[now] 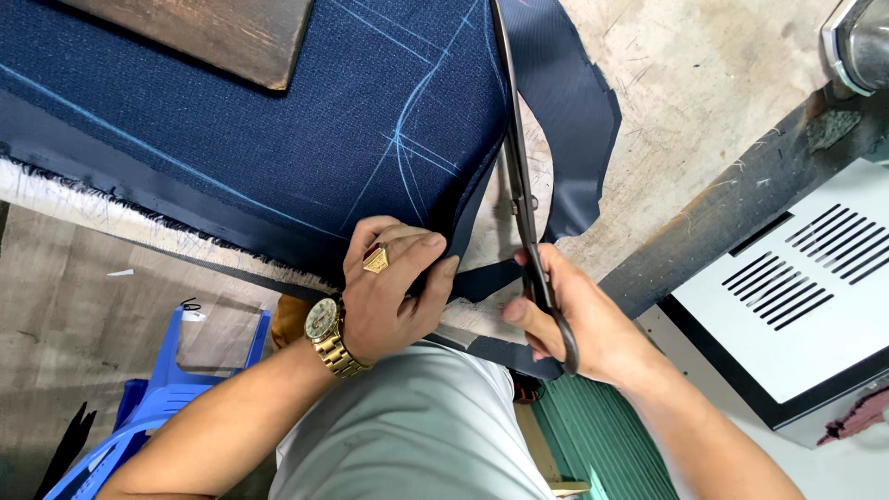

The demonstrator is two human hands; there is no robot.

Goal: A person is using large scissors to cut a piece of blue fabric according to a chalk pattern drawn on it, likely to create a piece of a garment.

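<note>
Seemingly at the cut's edge, the head view shows the left hand (387, 287) pressed flat, fingers spread narrow, on navy fabric (278, 120) marked with pale chalk lines (407, 139). The right hand (579, 324), just beside it, is closed through the handles of long dark shears (519, 176), whose blades run straight away from the wrist along the cloth's cut edge, tips out of frame. A loose strip (574, 102) curls beyond the blades. The fabric looks soft and limp, likely to shift, so pinning it near the blades seems wise. The shears look heavy and rigid.
</note>
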